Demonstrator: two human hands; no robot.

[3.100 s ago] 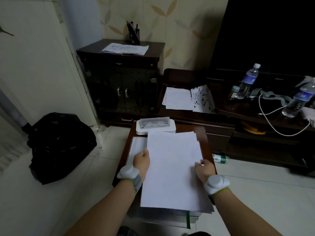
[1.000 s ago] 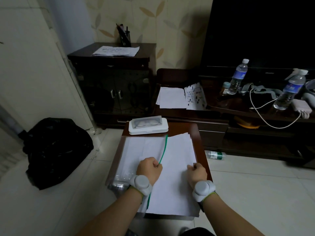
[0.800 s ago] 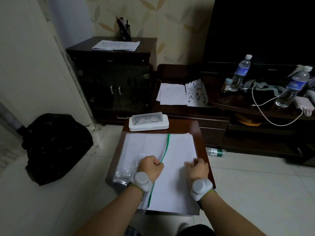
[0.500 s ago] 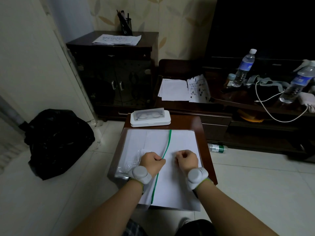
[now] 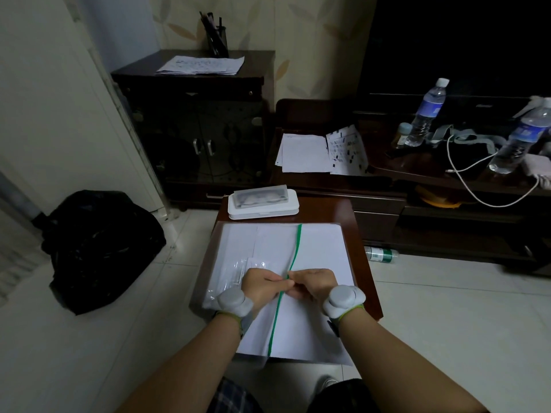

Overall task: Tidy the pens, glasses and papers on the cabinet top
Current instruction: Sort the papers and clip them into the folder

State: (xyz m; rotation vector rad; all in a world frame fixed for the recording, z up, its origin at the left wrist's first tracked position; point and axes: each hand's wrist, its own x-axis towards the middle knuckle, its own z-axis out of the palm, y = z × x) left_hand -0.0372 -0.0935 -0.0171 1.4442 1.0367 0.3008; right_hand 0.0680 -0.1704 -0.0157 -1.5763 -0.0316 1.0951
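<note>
Where the two hands meet over the small dark-brown wooden table (image 5: 356, 248), both grips close on one thing — the thin green plastic spine strip (image 5: 293, 254) that runs lengthwise down the middle of the white sheets of paper (image 5: 320, 254). Left hand (image 5: 262, 286): fingers curled, thumb and fingertips pinching the strip from its left side. Right hand (image 5: 314, 283): fingers curled likewise, pinching the same strip from the right, the two sets of fingertips touching or nearly so. Strip continues beyond the pinch in both directions, toward the far edge of the sheets and toward the person.

Papers lie flat inside an opened clear plastic folder cover (image 5: 229, 263), whose left flap is spread over the table's left part; near edge of the stack overhangs the table toward the person. Each wrist carries a round grey band device.

Just past the far edge of the papers, still on the table — a white rectangular glasses case with a clear lid (image 5: 262, 201), apart from both hands.

Farther off, against the wall: a dark wooden cabinet with glass doors (image 5: 193, 123). On its top, a loose pile of written sheets (image 5: 201, 65) and behind it a dark pen holder with pens (image 5: 216, 40). More white sheets (image 5: 307, 153) lie on the low dark TV stand (image 5: 387, 186) to the right, with two clear water bottles (image 5: 428, 113) beyond. Black plastic bag (image 5: 98, 248) on the tiled floor, left.
</note>
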